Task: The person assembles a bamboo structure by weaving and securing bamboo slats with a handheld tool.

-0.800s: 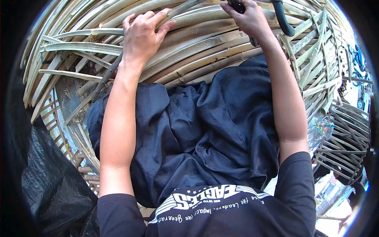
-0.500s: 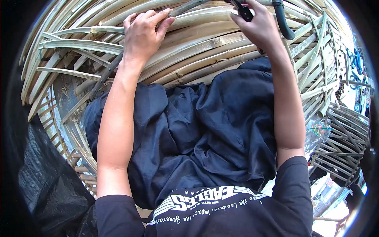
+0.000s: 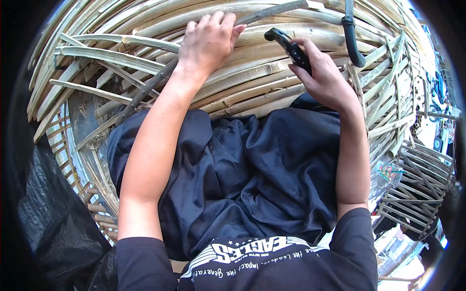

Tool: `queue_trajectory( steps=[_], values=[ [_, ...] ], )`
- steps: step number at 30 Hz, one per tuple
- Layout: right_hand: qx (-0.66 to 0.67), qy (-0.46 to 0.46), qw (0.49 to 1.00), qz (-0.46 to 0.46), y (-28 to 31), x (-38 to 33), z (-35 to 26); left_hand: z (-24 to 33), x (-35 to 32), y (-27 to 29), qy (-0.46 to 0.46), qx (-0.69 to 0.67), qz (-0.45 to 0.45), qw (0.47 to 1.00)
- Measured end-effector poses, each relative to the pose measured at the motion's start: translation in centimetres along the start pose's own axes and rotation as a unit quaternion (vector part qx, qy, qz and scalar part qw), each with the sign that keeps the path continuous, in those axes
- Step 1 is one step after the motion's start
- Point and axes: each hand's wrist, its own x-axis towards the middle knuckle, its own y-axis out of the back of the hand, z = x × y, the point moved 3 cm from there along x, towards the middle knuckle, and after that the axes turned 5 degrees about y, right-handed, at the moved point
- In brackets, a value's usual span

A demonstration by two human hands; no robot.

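My left hand [image 3: 206, 46] is closed around a dark, slender wooden stick [image 3: 276, 10]. The stick slants from the lower left, under my wrist, up to the top middle. To its right, my right hand [image 3: 321, 75] grips a black-handled tool [image 3: 298, 54] with pale dots along the handle and a curved dark end. That curved end points up and left, apart from the stick. Both hands are over a broad layer of split bamboo strips [image 3: 252, 58]. The fingertips of my left hand are partly hidden behind the stick and blurred.
A black curved handle [image 3: 353, 43] hangs at the upper right. Loose bamboo strips [image 3: 111, 56] stick out at the left, and a woven lattice [image 3: 388, 82] stands at the right. Dark cloth [image 3: 233, 160] covers my lap. Another slatted bamboo frame [image 3: 417, 184] is farther right.
My left hand has shifted right and slightly up relative to the strips. My right hand has come down toward me, bringing the black-handled tool fully into view.
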Motion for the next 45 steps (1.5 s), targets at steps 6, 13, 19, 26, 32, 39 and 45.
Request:
queue_trajectory(
  steps=[6, 13, 19, 26, 32, 39, 45],
  values=[
    [-0.065, -0.01, 0.997, 0.027, -0.8, 1.0, -0.2, 0.2, 0.0, -0.4, 0.022, 0.0, -0.038, 0.999],
    [-0.042, -0.008, 0.995, 0.092, -1.3, 1.4, 0.6, 0.1, -0.1, -0.9, 0.033, 0.018, -0.022, 0.999],
    [0.011, -0.039, 0.985, 0.166, -1.2, 1.6, 0.5, 0.1, 0.0, -1.1, 0.034, 0.028, -0.018, 0.999],
    [-0.025, -0.046, 0.98, 0.194, -0.6, 2.8, -1.3, 0.1, -0.1, -1.0, 0.03, 0.03, -0.01, 0.999],
    [-0.018, 0.085, 0.951, 0.296, -0.1, 1.8, -2.4, 0.2, -0.2, -1.0, 0.028, 0.035, -0.015, 0.999],
    [-0.134, -0.029, 0.983, 0.121, -2.9, 3.2, -0.5, 0.2, -0.2, -1.1, 0.025, 0.038, -0.006, 0.999],
    [0.007, 0.069, 0.949, 0.306, -0.9, 1.7, -4.0, 0.1, -0.3, -1.2, 0.021, 0.036, 0.0, 0.999]
  ],
)
